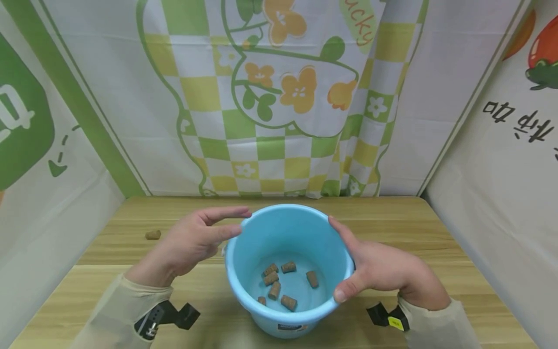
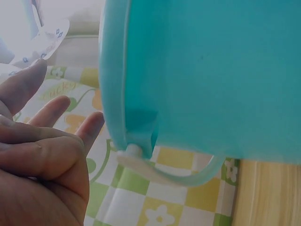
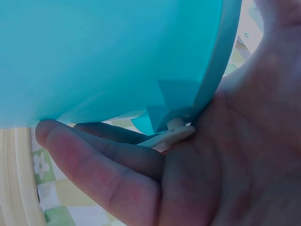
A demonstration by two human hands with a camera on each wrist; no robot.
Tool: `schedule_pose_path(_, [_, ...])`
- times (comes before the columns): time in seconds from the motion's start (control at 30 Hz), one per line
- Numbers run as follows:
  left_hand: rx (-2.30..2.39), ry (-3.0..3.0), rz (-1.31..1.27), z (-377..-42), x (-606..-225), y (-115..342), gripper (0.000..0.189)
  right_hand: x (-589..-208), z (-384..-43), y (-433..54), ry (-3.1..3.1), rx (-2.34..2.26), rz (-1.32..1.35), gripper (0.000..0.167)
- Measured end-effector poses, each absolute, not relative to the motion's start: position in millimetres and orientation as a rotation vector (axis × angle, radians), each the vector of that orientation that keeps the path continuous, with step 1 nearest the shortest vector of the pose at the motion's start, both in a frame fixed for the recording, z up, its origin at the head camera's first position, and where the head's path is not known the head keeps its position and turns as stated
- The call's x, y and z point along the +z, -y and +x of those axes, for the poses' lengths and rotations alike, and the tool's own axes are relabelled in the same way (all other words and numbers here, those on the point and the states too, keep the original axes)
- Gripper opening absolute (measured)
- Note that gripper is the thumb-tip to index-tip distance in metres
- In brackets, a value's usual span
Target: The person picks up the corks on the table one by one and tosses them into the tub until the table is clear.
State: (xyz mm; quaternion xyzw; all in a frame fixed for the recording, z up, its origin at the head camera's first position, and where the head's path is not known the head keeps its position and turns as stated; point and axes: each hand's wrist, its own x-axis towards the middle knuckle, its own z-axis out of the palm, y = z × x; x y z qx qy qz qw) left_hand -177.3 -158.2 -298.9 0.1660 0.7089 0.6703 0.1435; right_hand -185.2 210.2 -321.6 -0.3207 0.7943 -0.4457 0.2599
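A light blue bucket point(image 1: 285, 208) stands at the middle of the wooden table, its mouth facing up toward me. Several brown corks point(image 1: 288, 303) lie scattered on its floor. My right hand point(image 1: 383, 271) grips the bucket's right side, thumb at the rim and fingers curled along the outer wall by the handle point(image 3: 164, 139). At the left rim my left hand point(image 1: 193, 242) has its fingers loosely extended, fingertips right beside the edge, and holds nothing. The left wrist view shows the pale handle point(image 2: 188, 179) hanging below the rim.
One more cork point(image 1: 153, 235) lies on the table point(image 1: 113, 247) to the left, beyond my left wrist. Printed cloth point(image 1: 270, 145) hangs behind the table, and white cloth panels close in both sides.
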Motion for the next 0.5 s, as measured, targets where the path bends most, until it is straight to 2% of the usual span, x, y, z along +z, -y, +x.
schedule_pose_path(0.5, [1.99, -2.064, 0.442, -178, -305, 179, 0.038, -322, -185, -210, -2.143, -1.221, -0.857, 0.133])
